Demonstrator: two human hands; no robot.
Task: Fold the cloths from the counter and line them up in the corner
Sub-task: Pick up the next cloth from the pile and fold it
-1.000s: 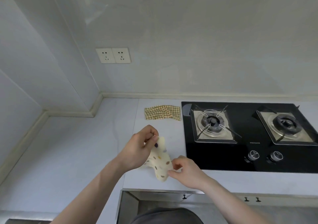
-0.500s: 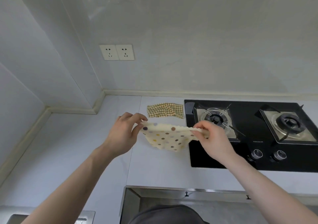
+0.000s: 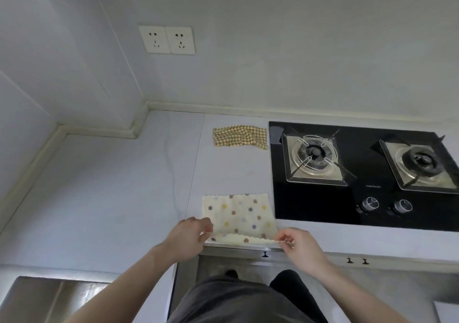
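I look down on a pale counter (image 3: 104, 198) with a black gas hob (image 3: 360, 173) to the right. A crumpled checked cloth (image 3: 239, 139) lies near the back wall. At the front edge lies a polka-dot cloth (image 3: 239, 216), thin, soft and light, I judge. My left hand (image 3: 188, 235) and right hand (image 3: 298, 244) each pinch a near corner, the best hold for folding.

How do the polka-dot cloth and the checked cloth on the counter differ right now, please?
The polka-dot cloth lies spread flat at the counter's front edge; the checked cloth sits rumpled farther back beside the hob. The left hand and right hand pinch the polka-dot cloth's near corners; nothing touches the checked cloth. Both rest on the counter.
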